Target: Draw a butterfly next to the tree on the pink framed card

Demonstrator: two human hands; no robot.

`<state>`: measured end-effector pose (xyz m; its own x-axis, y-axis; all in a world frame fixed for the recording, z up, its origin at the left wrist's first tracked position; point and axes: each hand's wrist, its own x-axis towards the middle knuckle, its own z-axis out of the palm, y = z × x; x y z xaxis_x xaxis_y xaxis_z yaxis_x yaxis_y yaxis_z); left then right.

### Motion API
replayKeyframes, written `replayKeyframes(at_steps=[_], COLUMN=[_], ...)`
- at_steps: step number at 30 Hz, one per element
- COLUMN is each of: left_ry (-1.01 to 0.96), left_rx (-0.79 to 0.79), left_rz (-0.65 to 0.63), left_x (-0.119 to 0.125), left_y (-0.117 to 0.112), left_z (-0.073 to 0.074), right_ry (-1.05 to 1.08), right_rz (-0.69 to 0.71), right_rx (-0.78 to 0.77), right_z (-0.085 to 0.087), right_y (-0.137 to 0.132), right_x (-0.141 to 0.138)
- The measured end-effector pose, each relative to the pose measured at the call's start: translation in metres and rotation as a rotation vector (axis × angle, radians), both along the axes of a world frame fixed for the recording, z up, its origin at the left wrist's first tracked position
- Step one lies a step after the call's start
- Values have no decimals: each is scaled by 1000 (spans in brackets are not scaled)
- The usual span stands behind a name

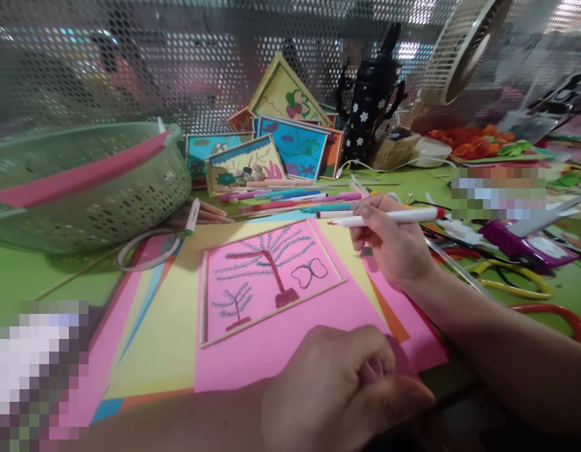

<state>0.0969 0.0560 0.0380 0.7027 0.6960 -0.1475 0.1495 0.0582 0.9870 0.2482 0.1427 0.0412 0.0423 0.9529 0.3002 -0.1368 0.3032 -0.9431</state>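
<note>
In my right hand [389, 242] is a white marker [398, 217] with a red tip and a red end, held above the right side of a pink sheet [253, 364]. My left hand [347, 383] is curled closed over the sheet's front edge; what its fingers hold, if anything, I cannot make out. On the sheet, thin wooden sticks [276, 312] frame a drawing [274, 263] of a large tree with a brown trunk and green fronds. A small plant and the dark outline of a butterfly are drawn inside too.
Yellow, blue and orange sheets lie under the pink one. A green basket [144, 169] stands at the left, several markers [290, 201] behind the drawing. Framed pictures [293, 147], a black flowered bottle [366, 119] and a fan [460, 56] stand farther back. Yellow-handled scissors [511, 279] lie right.
</note>
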Motion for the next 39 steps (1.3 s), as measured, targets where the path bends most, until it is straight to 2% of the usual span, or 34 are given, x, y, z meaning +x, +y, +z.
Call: replayKeyframes(at_steps=[2,5,9,16,23,29,36,39], left_ry=[18,15,-10,10,-1,-10,-138,-147], left_rx=[-59,-135,-162,-77,-85,-86,14,54], left_rz=[41,103,176,211,233,244,238,234], left_x=[1,2,3,5,4,5,6,6], left_y=[2,3,4,7,8,6,8,7], left_z=[-1,-3,-6,-12,-13,-10,-14,-17], right_ry=[12,39,0,-229,-343,-264,-390,-444], right_rz=[53,218,405,473,576,433,665,723], right_rx=[46,99,25,-7,-63,-18,-179,-210], right_z=[4,12,22,33,33,36,29,27], right_y=[-4,-13,-29,-42,-39,-38,-36,-35], right_x=[0,3,7,9,7,7,6,6])
